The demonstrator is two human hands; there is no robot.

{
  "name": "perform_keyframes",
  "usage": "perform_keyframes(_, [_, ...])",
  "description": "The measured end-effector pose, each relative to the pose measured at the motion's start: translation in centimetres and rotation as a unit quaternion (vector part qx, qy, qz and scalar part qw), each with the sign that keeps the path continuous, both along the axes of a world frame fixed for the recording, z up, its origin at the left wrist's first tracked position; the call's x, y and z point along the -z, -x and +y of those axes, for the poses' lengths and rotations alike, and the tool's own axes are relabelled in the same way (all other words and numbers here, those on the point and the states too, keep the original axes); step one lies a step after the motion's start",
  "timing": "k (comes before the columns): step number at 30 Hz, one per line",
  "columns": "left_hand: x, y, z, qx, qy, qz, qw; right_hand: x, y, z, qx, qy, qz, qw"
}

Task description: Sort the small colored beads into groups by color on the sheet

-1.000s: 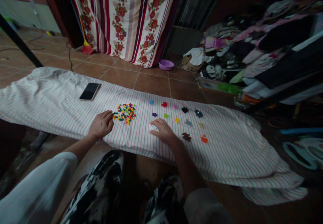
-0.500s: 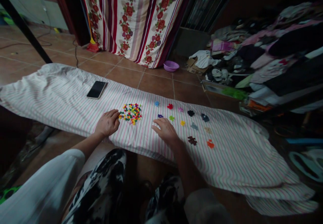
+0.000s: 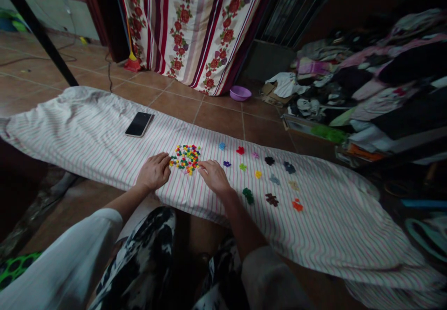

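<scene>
A patch of small multicoloured pieces lies on a striped cloth. At its left edge rests my left hand, palm down, fingertips touching the nearest pieces. My right hand is at the right edge of the patch, thumb and forefinger close together; whatever may be between them is too small to make out. Right of it are little single-colour piles, among them a purple one, a red one, a dark green one, a brown one and an orange one.
A phone lies on the cloth at the left. Beyond the cloth, a purple basin stands on the tiled floor before a flowered curtain. Heaped clothes are at the right.
My right hand has moved left, from beside the purple pile to the mixed patch, uncovering the dark green pile. My left hand stays by the patch. The view has shifted slightly.
</scene>
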State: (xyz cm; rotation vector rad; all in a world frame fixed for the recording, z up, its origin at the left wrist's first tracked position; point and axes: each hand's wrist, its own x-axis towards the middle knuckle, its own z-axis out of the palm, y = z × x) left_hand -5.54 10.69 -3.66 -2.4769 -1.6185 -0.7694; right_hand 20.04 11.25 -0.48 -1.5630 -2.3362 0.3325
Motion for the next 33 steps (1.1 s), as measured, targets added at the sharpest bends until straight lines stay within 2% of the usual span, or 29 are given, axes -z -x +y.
perform_keyframes(8, [-0.2, -0.1, -0.1, -0.001, 0.004, -0.005, 1.0, 0.3, 1.9, 0.7, 0.052, 0.003, -0.014, 0.999])
perform_keyframes(18, [0.1, 0.1, 0.0, 0.004, -0.016, 0.009, 1.0, 0.2, 1.2, 0.2, 0.062, -0.023, 0.043, 0.997])
perform_keyframes(22, [-0.1, 0.1, -0.1, 0.006, -0.018, 0.01, 1.0, -0.2, -1.3, 0.5, 0.11, -0.05, 0.081, 0.989])
perform_keyframes(26, [-0.1, 0.1, -0.1, 0.007, -0.02, 0.018, 1.0, -0.9, -5.3, 0.5, 0.189, -0.078, 0.102, 0.973])
perform_keyframes(33, [0.1, 0.2, 0.1, 0.009, -0.032, 0.026, 0.999, -1.2, -12.5, -1.1, 0.341, -0.082, 0.062, 0.935])
